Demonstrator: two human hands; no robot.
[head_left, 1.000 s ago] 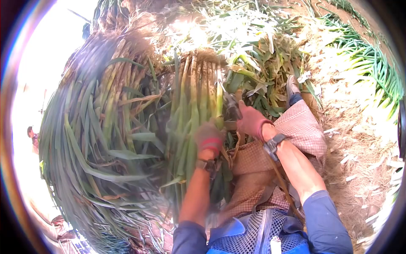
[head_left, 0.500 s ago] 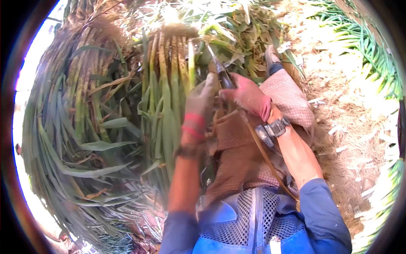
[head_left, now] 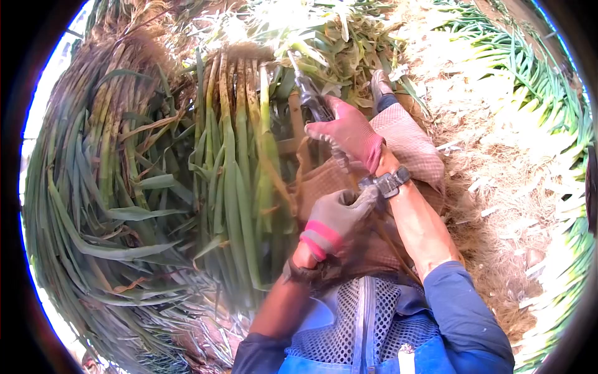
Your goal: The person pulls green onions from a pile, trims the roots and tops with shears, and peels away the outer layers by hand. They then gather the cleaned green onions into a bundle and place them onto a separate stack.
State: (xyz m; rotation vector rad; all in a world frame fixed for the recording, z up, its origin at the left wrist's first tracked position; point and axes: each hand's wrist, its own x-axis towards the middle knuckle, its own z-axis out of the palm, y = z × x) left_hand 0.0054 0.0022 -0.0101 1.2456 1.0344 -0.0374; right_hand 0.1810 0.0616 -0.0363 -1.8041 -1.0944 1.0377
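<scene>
My right hand, in a pink glove, is closed around a dark blow gun with a thin metal nozzle pointing away from me. Below that hand, my left hand, in a grey glove with a pink cuff, has its thumb and fingers pinched together beside the right wrist. What they pinch, if anything, I cannot make out. A dark watch is strapped on the right wrist. To the left of both hands lies a bundle of long green onions, roots at the far end.
A larger heap of green onions fills the left side. Leaf trimmings are piled ahead, near a foot. Straw and scraps cover the ground at right, bordered by a row of green onions. A brown hose crosses my lap.
My left hand has drawn back from beside the blow gun toward me, down to my right wrist. My right hand still holds the blow gun; the whole view has shifted slightly.
</scene>
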